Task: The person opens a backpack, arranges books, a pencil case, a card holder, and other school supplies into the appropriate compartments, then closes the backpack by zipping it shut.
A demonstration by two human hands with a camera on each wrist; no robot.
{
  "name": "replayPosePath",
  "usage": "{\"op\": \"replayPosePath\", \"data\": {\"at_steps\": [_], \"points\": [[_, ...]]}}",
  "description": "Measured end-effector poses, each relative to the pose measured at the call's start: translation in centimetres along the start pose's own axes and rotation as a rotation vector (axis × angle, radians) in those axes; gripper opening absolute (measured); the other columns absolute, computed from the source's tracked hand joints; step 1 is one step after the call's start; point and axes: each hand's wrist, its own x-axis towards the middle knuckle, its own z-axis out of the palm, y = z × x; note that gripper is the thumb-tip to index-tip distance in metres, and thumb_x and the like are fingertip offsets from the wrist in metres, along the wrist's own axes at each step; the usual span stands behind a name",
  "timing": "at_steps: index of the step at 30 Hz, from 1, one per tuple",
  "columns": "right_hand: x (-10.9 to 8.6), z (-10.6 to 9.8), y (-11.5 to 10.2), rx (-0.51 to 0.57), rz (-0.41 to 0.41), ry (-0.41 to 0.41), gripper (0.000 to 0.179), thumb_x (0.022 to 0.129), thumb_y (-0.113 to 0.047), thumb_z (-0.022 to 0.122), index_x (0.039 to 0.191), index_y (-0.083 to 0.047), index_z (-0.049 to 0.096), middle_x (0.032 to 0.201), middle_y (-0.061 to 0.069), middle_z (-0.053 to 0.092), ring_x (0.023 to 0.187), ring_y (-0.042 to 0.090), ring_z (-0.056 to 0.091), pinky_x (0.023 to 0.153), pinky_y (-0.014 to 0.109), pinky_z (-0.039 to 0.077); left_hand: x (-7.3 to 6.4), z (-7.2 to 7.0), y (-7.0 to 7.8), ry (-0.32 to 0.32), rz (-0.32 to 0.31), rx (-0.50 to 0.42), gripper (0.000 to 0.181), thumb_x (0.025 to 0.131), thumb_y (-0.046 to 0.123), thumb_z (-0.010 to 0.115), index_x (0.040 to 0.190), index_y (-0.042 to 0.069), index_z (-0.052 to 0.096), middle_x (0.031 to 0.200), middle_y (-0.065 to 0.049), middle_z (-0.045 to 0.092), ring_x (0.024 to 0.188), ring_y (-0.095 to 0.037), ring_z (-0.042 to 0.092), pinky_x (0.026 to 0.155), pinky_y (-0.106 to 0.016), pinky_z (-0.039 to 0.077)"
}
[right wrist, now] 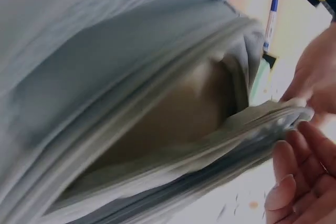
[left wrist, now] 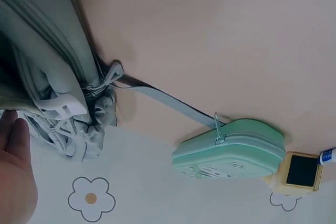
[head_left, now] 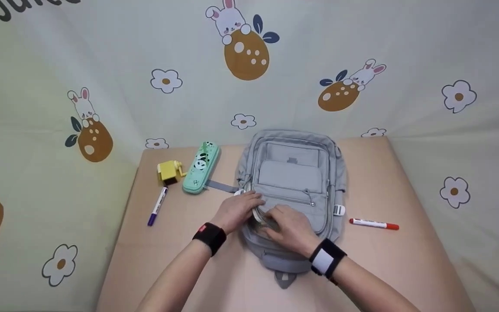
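A grey backpack lies on the table, front up, its top loop pointing toward me. A zipped compartment gapes on its near left side, its inside in shadow. My left hand grips the edge of this opening, fingertips over the fabric; in the left wrist view only part of the left hand shows. Across the gap, my right hand holds the flap with bent fingers. In the right wrist view, the right hand's fingers meet the flap's zipper edge. Both thumbs are partly hidden.
Left of the backpack lie a mint panda pencil case, a yellow pencil sharpener with a crank and a purple-capped marker. A grey strap reaches the case. To the right lies a red marker. Patterned cloth hangs behind.
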Motion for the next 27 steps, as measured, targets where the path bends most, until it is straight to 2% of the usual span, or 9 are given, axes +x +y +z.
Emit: {"op": "replayPosePath", "data": {"at_steps": [4, 6, 9, 12, 16, 19, 22, 27], "points": [[-2.6, -1.9, 3.4, 0.013, -0.048, 0.048, 0.068, 0.079, -0.044, 0.087, 0.135, -0.014, 0.062, 0.126, 0.005, 0.063, 0.113, 0.024, 0.059, 0.096, 0.046, 0.049, 0.6, -0.2, 0.1, 0.052, -0.068, -0.11, 0.036, 0.099, 0.004, 0.057, 0.132, 0.016, 0.066, 0.14, -0.003, 0.063, 0.132, -0.022, 0.056, 0.106, -0.039, 0.047], [-4.1, -2.7, 5.3, 0.005, -0.043, 0.049, 0.08, 0.075, -0.043, 0.09, 0.142, -0.013, 0.058, 0.136, 0.009, 0.059, 0.123, 0.03, 0.055, 0.103, 0.052, 0.044, 0.9, -0.4, 0.2, 0.077, -0.124, -0.179, 0.033, 0.101, 0.006, 0.055, 0.129, 0.018, 0.066, 0.135, -0.001, 0.066, 0.125, -0.021, 0.061, 0.102, -0.039, 0.049], [-6.0, -3.3, 7.8, -0.013, 0.001, 0.035, 0.087, 0.073, -0.031, 0.092, 0.148, -0.011, 0.052, 0.144, 0.012, 0.055, 0.13, 0.034, 0.052, 0.106, 0.056, 0.041, 1.3, -1.0, 0.2, 0.103, -0.207, -0.271, 0.03, 0.103, 0.011, 0.052, 0.128, 0.02, 0.066, 0.128, 0.001, 0.069, 0.118, -0.021, 0.066, 0.098, -0.041, 0.052], [-7.0, -3.7, 9.4, -0.004, 0.051, 0.036, 0.085, 0.074, -0.012, 0.089, 0.15, -0.011, 0.051, 0.147, 0.012, 0.054, 0.133, 0.036, 0.051, 0.108, 0.057, 0.039, 1.7, -1.8, 0.2, 0.111, -0.258, -0.324, 0.032, 0.103, 0.012, 0.052, 0.13, 0.02, 0.066, 0.128, 0.0, 0.069, 0.116, -0.023, 0.066, 0.096, -0.043, 0.052], [-6.3, -4.0, 10.3, 0.067, 0.05, 0.108, 0.076, 0.073, 0.011, 0.078, 0.143, -0.008, 0.058, 0.143, 0.013, 0.059, 0.132, 0.036, 0.054, 0.11, 0.053, 0.04, 1.9, -2.8, 0.1, 0.136, -0.273, -0.349, 0.035, 0.102, 0.009, 0.052, 0.133, 0.017, 0.064, 0.13, -0.005, 0.068, 0.117, -0.026, 0.066, 0.093, -0.047, 0.053], [-5.3, -4.5, 10.3, 0.109, 0.061, 0.171, 0.068, 0.072, 0.018, 0.072, 0.135, -0.007, 0.065, 0.137, 0.013, 0.064, 0.128, 0.035, 0.058, 0.107, 0.05, 0.043, 2.1, -3.2, 0.1, 0.156, -0.289, -0.376, 0.036, 0.101, 0.008, 0.052, 0.134, 0.015, 0.064, 0.131, -0.006, 0.068, 0.117, -0.028, 0.065, 0.091, -0.048, 0.053], [-4.7, -5.1, 10.2, 0.123, 0.111, 0.201, 0.064, 0.073, 0.018, 0.069, 0.131, -0.01, 0.069, 0.132, 0.01, 0.067, 0.122, 0.034, 0.063, 0.1, 0.05, 0.049, 2.2, -3.6, 0.2, 0.165, -0.314, -0.399, 0.037, 0.1, 0.007, 0.052, 0.134, 0.016, 0.064, 0.133, -0.006, 0.067, 0.119, -0.027, 0.064, 0.093, -0.047, 0.053], [-3.8, -5.6, 10.0, 0.102, 0.163, 0.229, 0.051, 0.08, 0.008, 0.074, 0.125, -0.016, 0.073, 0.121, 0.007, 0.073, 0.107, 0.035, 0.069, 0.088, 0.051, 0.054, 2.2, -3.9, 0.3, 0.145, -0.321, -0.391, 0.039, 0.101, 0.007, 0.051, 0.138, 0.015, 0.063, 0.137, -0.006, 0.065, 0.126, -0.025, 0.06, 0.1, -0.044, 0.05]]}}
